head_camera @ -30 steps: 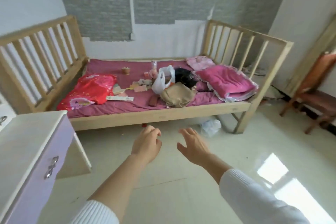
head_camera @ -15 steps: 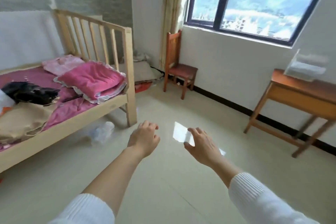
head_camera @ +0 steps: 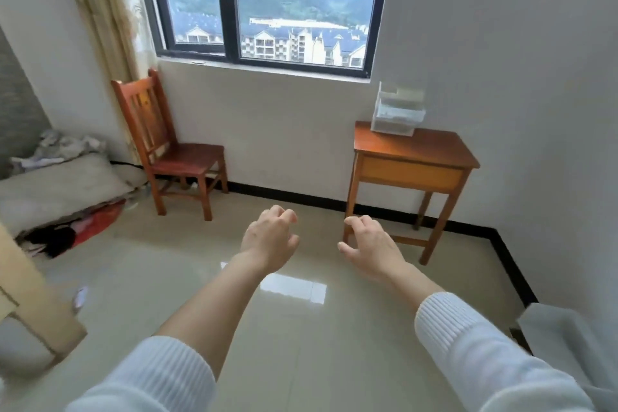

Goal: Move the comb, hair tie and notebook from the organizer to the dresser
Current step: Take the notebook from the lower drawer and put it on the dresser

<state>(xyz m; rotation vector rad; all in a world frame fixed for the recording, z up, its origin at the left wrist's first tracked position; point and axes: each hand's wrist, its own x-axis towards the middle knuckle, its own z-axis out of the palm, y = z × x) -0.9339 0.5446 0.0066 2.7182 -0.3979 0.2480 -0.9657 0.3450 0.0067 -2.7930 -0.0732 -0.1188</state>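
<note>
A clear plastic organizer (head_camera: 398, 112) stands on a small wooden table (head_camera: 424, 150) against the far wall, right of the window. Its contents are too blurred to make out; comb, hair tie and notebook cannot be told apart. My left hand (head_camera: 271, 239) and my right hand (head_camera: 369, 244) are stretched out over the floor, well short of the table. Both hold nothing, with fingers loosely curled and apart. The dresser is not in view.
A red-brown wooden chair (head_camera: 170, 147) stands under the window's left side. Bedding and clothes (head_camera: 57, 184) lie piled at the left wall. A wooden bed post (head_camera: 30, 304) is at the near left. Glossy tiled floor (head_camera: 301, 328) lies between me and the table.
The view has swung right, from the bed and dresser past the chair to the window wall. The table with the organizer now sits near the middle right. Both hands stay out and empty.
</note>
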